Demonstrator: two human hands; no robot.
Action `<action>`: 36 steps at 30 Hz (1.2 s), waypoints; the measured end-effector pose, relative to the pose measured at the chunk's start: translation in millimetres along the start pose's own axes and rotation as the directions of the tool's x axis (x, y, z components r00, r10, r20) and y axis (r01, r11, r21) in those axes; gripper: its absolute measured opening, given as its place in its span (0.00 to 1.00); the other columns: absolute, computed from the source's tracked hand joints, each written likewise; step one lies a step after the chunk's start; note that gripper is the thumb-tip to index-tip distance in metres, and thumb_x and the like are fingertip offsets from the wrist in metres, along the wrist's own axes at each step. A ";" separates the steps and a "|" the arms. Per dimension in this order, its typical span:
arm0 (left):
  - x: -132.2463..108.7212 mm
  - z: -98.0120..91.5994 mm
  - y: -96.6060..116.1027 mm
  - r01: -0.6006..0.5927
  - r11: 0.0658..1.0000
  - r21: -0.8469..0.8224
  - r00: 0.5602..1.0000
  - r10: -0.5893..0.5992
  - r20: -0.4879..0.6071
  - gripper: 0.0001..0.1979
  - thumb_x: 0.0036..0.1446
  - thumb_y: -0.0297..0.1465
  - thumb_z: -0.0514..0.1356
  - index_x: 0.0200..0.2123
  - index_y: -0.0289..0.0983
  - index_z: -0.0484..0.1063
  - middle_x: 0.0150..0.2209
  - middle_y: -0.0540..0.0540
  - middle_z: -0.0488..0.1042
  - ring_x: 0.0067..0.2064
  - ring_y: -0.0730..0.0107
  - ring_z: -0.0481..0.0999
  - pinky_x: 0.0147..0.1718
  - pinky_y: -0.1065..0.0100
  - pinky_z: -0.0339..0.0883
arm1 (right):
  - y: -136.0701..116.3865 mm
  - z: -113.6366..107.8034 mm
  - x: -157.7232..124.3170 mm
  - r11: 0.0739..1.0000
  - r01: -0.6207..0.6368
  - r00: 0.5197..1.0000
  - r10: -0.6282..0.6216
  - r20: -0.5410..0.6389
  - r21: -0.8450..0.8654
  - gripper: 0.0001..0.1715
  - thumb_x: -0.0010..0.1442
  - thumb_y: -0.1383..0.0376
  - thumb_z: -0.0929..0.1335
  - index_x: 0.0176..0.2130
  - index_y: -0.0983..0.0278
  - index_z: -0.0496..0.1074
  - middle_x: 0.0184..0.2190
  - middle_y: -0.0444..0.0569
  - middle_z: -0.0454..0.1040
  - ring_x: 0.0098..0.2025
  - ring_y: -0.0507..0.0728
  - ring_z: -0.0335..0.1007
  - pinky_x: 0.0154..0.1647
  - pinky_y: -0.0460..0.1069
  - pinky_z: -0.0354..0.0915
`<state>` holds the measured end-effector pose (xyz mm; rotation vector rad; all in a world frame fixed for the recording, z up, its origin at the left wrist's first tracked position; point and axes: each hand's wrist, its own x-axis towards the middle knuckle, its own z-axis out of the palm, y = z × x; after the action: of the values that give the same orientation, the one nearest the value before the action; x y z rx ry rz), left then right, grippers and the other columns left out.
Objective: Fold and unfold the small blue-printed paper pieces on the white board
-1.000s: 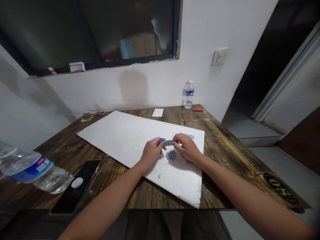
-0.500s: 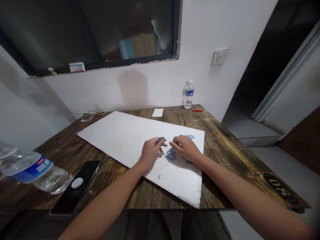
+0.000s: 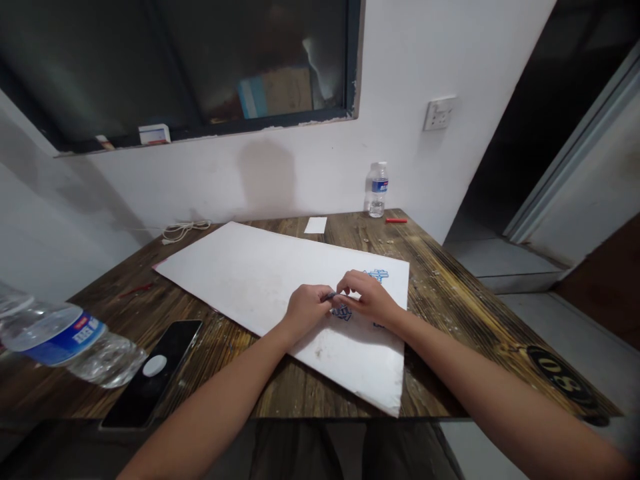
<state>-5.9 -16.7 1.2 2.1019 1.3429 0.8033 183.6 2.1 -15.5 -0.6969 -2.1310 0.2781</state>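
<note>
Grip of the left hand [image 3: 307, 308] pinches a dark piece [image 3: 329, 296].

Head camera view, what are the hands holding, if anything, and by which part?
The left hand pinches a small dark piece by its left side; whether the right hand also grips it can't be told.

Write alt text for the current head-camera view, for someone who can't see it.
The left hand pinches a small dark piece over a white board on a wooden table, the right hand close beside it. Blue-outlined pieces lie on the board around the right hand; a phone and a labelled bottle are at the table's left.
</note>
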 end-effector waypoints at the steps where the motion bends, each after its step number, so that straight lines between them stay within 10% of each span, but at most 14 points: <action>1: 0.0 0.3 0.4 -0.006 1.000 0.027 1.000 0.006 -0.004 0.12 0.54 0.36 0.59 0.22 0.38 0.74 0.19 0.51 0.74 0.25 0.69 0.72 0.25 0.70 0.58 | 0.2 0.3 0.3 1.000 0.012 1.000 -0.012 -0.003 0.007 0.09 0.64 0.61 0.66 0.32 0.62 0.68 0.27 0.46 0.68 0.32 0.55 0.64 0.34 0.49 0.57; 15: 5.5 5.7 -4.3 0.041 0.942 -0.333 0.999 -0.047 -0.010 0.16 0.57 0.42 0.59 0.34 0.36 0.79 0.33 0.45 0.80 0.30 0.68 0.77 0.33 0.68 0.68 | 4.1 0.8 1.1 0.988 -0.152 0.985 0.149 -0.091 -0.022 0.09 0.64 0.61 0.66 0.33 0.63 0.69 0.27 0.46 0.70 0.30 0.54 0.64 0.33 0.49 0.58; 36: 7.4 3.5 -5.6 0.038 0.907 -0.420 0.994 -0.078 -0.080 0.16 0.59 0.41 0.58 0.35 0.34 0.79 0.35 0.42 0.80 0.30 0.69 0.76 0.34 0.66 0.70 | 3.7 -0.4 1.9 0.982 -0.185 0.971 0.176 -0.163 -0.040 0.10 0.63 0.63 0.66 0.29 0.63 0.67 0.25 0.45 0.69 0.28 0.53 0.62 0.31 0.48 0.56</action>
<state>-4.4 -8.2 -3.6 1.6978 1.1490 1.0714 184.5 6.2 -15.6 -0.9175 -1.9324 0.2536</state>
